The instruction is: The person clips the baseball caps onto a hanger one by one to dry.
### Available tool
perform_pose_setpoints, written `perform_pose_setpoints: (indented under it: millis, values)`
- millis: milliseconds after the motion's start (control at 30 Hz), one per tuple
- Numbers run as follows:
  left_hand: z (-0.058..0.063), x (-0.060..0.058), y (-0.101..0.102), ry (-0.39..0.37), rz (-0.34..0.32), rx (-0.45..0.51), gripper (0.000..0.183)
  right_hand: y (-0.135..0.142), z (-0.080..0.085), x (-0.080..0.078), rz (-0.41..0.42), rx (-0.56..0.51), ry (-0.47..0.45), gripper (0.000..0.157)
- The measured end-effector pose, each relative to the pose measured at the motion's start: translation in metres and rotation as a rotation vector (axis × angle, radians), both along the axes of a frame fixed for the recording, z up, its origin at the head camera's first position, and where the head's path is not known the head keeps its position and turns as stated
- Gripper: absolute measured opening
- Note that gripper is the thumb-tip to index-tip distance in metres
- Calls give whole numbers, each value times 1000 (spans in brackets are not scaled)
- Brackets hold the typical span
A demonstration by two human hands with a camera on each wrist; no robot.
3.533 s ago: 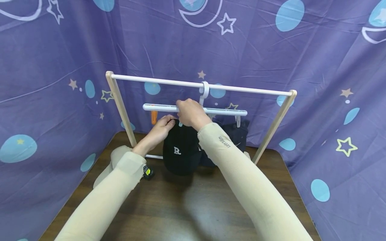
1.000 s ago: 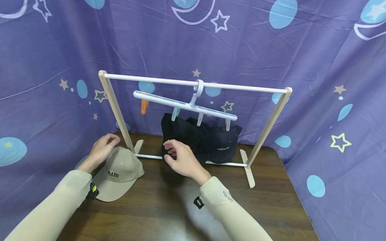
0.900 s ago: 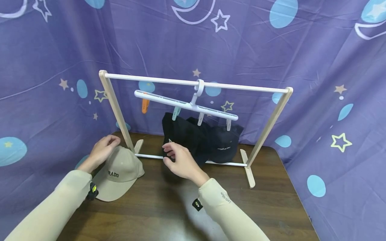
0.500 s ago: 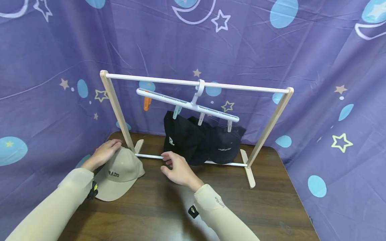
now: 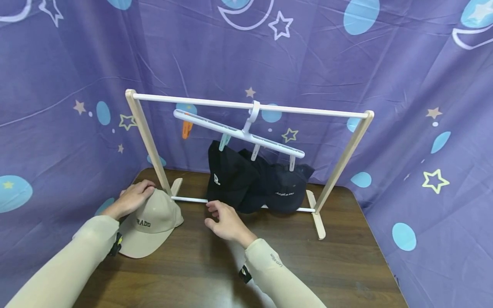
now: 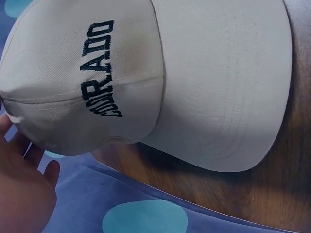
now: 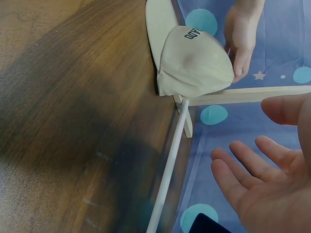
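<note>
A beige baseball cap (image 5: 158, 211) with dark lettering sits on the table at the left. My left hand (image 5: 132, 199) is at the back of its crown, fingertips right at the fabric; in the left wrist view the fingers (image 6: 34, 155) reach behind the crown (image 6: 126, 73), loosely bent. My right hand (image 5: 227, 222) hovers in front of a hanging black cap (image 5: 231, 175), its fingers relaxed and apart, holding nothing. That cap hangs from a teal clip (image 5: 224, 142) on a tilted white hanger (image 5: 215, 125). An orange clip (image 5: 187, 128) on the hanger's left holds nothing.
The hanger hooks over the top bar (image 5: 308, 111) of a small wooden rack (image 5: 343, 164). Further right hang dark caps, one navy with lettering (image 5: 286, 188), from pale clips (image 5: 292, 163). A low white bar (image 5: 190, 199) joins the rack's feet. A purple curtain (image 5: 423, 85) surrounds the table.
Both hands have left the black cap and the hanger, which now tilts with its left end up. My left hand has moved to the beige cap; my right hand has come down.
</note>
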State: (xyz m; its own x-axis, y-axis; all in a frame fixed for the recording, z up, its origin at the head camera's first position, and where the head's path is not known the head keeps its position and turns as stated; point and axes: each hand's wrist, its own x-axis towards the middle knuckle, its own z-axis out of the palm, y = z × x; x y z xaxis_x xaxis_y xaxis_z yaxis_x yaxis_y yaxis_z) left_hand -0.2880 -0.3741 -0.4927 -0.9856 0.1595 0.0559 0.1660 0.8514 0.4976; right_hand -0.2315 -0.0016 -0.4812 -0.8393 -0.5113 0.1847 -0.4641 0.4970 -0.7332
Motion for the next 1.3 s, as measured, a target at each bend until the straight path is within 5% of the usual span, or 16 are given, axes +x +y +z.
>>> perform_pose_setpoints:
  millis: [200, 367, 633, 867, 1300]
  values:
    - [-7, 1, -7, 11, -8, -58, 56, 1, -2, -1, 6, -8, -6, 45]
    - [-10, 3, -9, 36, -24, -41, 46, 2, -2, -1, 21, -6, -7, 44]
    - [1, 8, 3, 78, -130, 94, 31, 3, 2, -3, 17, 1, -9, 43]
    - [8, 12, 11, 44, -106, 80, 28, 0, 6, -4, 21, -3, 4, 42]
    - [32, 19, 38, 114, -185, 166, 22, -3, 19, -4, 39, -8, 25, 43]
